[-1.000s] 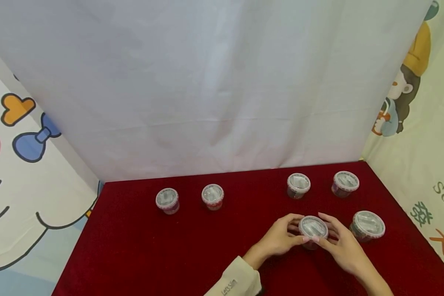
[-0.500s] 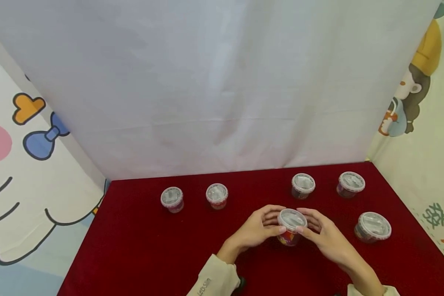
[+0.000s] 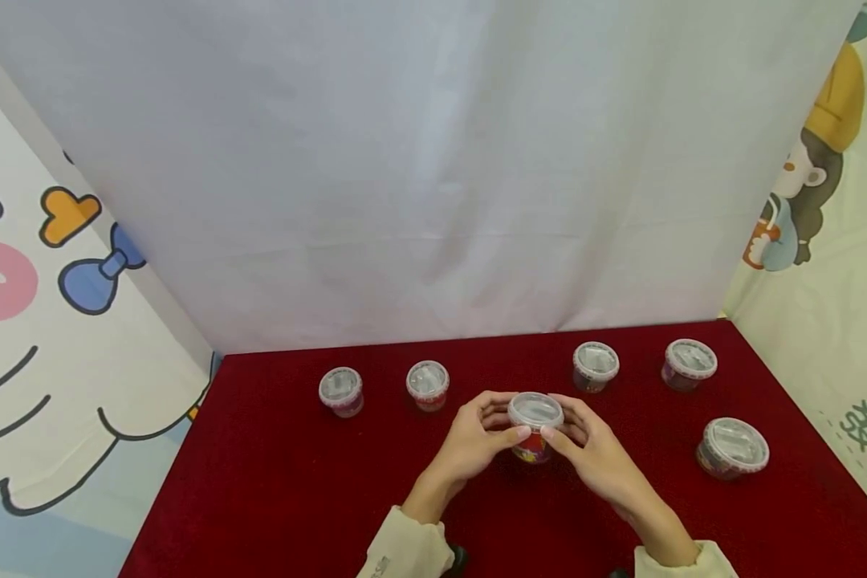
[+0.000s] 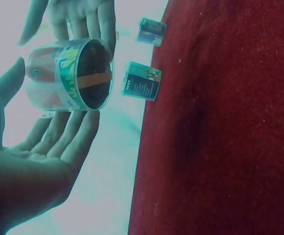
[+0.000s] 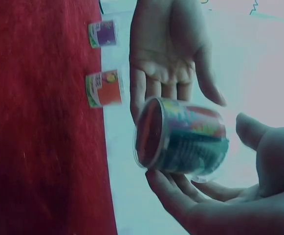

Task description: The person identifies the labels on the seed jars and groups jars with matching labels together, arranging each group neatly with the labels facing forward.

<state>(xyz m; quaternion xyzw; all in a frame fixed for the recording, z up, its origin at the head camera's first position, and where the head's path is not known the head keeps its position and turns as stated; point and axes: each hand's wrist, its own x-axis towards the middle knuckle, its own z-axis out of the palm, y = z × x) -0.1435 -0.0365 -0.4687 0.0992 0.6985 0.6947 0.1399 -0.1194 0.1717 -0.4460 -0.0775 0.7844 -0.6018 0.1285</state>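
Between both hands is a clear plastic cup (image 3: 529, 445) with a see-through lid and a bright red and yellow label. My left hand (image 3: 473, 445) grips it from the left, its thumb at the near side just under the rim. From the other side, my right hand (image 3: 598, 456) holds it the same way, fingers curving behind. The wrist views show the raised cup (image 4: 51, 78) with its dark contents and base exposed, off the red cloth. Its label (image 5: 195, 134) also has a dark green part, blurred in the right wrist view.
On the red cloth (image 3: 296, 490) stand other lidded cups: two at back left, a purple-toned one (image 3: 342, 392) and a red one (image 3: 428, 387). At right are a back cup (image 3: 596, 367), a corner cup (image 3: 689, 365) and a wider cup (image 3: 732, 449). A pale curtain (image 3: 419, 177) hangs behind.
Both hands have carried the cup leftward and slightly away from me, from beside the wider cup at right toward the middle of the cloth. The other cups stay in place.
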